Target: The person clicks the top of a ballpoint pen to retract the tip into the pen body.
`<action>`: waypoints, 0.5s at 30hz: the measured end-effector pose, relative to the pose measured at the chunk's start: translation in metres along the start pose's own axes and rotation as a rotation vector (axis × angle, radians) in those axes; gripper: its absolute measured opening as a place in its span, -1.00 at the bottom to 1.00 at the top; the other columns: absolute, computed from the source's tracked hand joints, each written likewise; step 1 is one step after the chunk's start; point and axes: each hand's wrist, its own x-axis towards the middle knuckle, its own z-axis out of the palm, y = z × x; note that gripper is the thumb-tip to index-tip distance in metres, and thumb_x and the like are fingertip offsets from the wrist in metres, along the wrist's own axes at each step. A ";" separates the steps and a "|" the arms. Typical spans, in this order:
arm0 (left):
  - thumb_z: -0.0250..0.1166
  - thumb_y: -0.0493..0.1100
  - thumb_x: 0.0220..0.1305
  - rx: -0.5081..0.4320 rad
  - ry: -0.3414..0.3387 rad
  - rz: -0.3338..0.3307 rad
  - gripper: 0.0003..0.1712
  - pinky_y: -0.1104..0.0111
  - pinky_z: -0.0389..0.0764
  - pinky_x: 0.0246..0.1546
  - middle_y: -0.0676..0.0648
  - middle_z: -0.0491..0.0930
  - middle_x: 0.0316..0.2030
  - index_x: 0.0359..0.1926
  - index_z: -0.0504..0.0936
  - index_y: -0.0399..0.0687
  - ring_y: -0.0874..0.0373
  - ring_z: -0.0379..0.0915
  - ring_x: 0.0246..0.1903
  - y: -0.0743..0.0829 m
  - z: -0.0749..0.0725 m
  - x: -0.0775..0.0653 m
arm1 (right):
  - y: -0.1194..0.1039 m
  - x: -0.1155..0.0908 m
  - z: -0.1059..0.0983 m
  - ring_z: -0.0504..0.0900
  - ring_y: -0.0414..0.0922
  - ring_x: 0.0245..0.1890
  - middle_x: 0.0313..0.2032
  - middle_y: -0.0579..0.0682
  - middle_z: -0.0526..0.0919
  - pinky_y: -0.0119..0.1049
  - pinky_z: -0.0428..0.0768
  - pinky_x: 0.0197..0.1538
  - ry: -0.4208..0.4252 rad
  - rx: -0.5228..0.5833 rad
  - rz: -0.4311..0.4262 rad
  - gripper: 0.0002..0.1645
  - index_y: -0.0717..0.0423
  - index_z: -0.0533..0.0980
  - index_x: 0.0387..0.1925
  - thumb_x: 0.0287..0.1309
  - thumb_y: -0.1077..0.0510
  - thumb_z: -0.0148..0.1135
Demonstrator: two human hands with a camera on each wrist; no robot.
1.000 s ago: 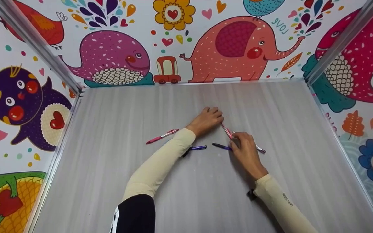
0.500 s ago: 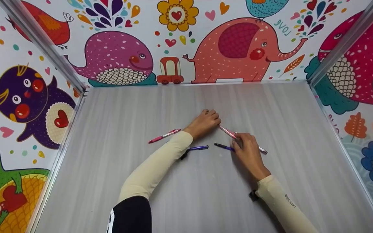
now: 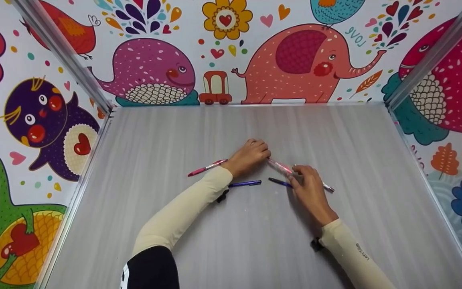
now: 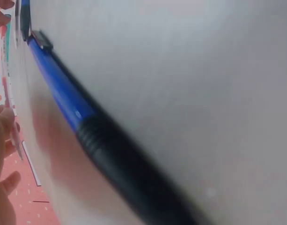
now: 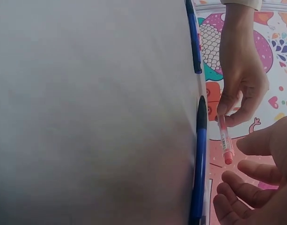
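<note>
My left hand (image 3: pixel 249 155) pinches one end of a pink pen (image 3: pixel 280 165) between thumb and fingers, above the table. The pen's other end points at my right hand (image 3: pixel 309 184). In the right wrist view, that hand's fingers (image 5: pixel 248 187) are spread and loosely bent, apart from the pen's red tip. Beneath my right hand lies a blue pen with a black end (image 3: pixel 279 182), partly covered by the hand. Another blue pen (image 3: pixel 245 183) lies beside my left wrist; a blue pen with a black grip (image 4: pixel 63 89) looms large in the left wrist view.
A second pink pen (image 3: pixel 207 167) lies left of my left wrist. A pen with a silvery end (image 3: pixel 328 187) sticks out behind my right hand. Metal-framed walls with printed animals, such as an elephant (image 3: pixel 295 68), bound the grey table (image 3: pixel 247 249).
My left hand has drawn slightly left and nearer with the pink pen, which now slants flatter. My right hand has stayed almost in place. The head view has shifted a little.
</note>
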 end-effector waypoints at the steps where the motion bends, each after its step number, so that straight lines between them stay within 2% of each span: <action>1: 0.30 -0.27 0.63 -0.012 0.001 -0.001 -0.76 0.15 0.59 0.35 -0.02 0.74 0.08 0.15 0.80 0.01 0.06 0.61 0.17 0.000 -0.001 -0.002 | -0.001 0.000 0.000 0.63 0.18 0.11 0.06 0.24 0.72 0.13 0.63 0.16 0.003 0.004 -0.007 -0.65 0.35 0.66 0.16 0.41 0.34 0.45; 9: 0.25 -0.27 0.66 -0.169 0.050 -0.037 -0.79 0.10 0.59 0.34 -0.02 0.74 0.05 0.08 0.80 -0.04 0.06 0.61 0.17 0.001 -0.011 -0.018 | -0.005 0.000 0.004 0.68 0.15 0.04 -0.01 0.21 0.76 0.12 0.67 0.11 0.035 -0.015 -0.088 -0.68 0.32 0.69 0.08 0.32 0.38 0.51; 15: 0.20 -0.31 0.67 -0.285 0.068 -0.054 -0.76 0.10 0.59 0.31 -0.05 0.75 0.06 0.09 0.79 -0.08 0.04 0.60 0.17 0.005 -0.015 -0.027 | -0.007 -0.003 0.005 0.69 0.10 -0.01 -0.06 0.18 0.76 0.09 0.70 0.05 0.049 -0.004 -0.095 -0.73 0.28 0.70 0.01 0.31 0.42 0.51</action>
